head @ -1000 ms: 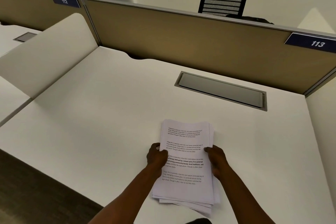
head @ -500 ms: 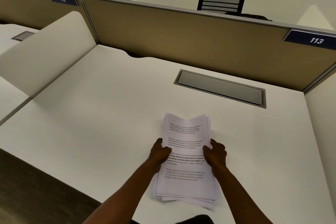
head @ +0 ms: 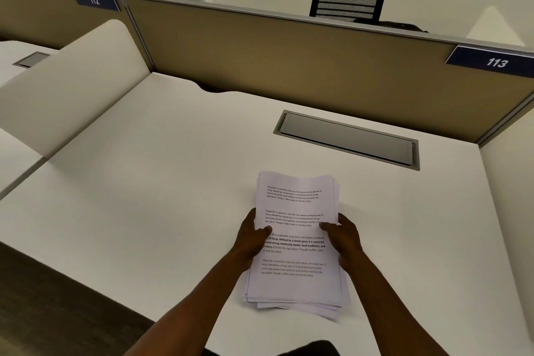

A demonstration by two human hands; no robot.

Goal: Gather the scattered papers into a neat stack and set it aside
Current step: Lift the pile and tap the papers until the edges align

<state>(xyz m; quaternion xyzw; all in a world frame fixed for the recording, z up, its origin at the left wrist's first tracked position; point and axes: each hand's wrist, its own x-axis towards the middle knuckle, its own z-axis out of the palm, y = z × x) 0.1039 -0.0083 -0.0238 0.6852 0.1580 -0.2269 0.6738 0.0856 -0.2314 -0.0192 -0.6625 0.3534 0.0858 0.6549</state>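
Observation:
A stack of white printed papers [head: 297,205] lies near the front of the white desk [head: 144,196], lengthwise away from me. My left hand [head: 251,235] grips its left edge, thumb on the top sheet. My right hand [head: 344,237] grips the right edge the same way. The far end of the stack bows slightly upward. At the near end the lower sheets stick out unevenly.
A grey cable hatch [head: 346,140] is set in the desk behind the papers. A tan partition [head: 289,66] with labels 112 and 113 closes the back. A curved white divider [head: 72,81] stands at the left. The right side panel is close.
Both hands closed in on the sides of the stack and took hold, thumbs on top. The far end of the papers lifted and bowed a little.

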